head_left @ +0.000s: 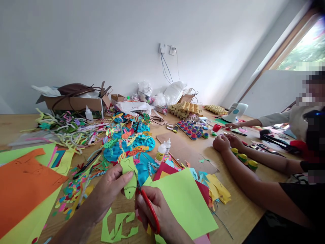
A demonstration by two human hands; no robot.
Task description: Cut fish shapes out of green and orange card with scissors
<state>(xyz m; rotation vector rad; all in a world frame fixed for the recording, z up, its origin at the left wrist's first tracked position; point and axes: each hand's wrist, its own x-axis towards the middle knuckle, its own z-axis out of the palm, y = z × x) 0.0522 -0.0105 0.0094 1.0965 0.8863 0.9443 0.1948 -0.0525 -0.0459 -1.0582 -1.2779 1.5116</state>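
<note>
- I have the left hand pinching a lime-green paper fish with dark drawn lines, lower centre of the frame.
- My right hand grips red-handled metal scissors, blades at the fish's right edge.
- To cut cleanly, I'd turn the paper into the blades and snip short along the outline.
- Counting outward: one fish held, one pair of scissors, two small white glue bottles mid-frame, three yellow-and-green rounded pieces at right on the wooden surface.
</note>
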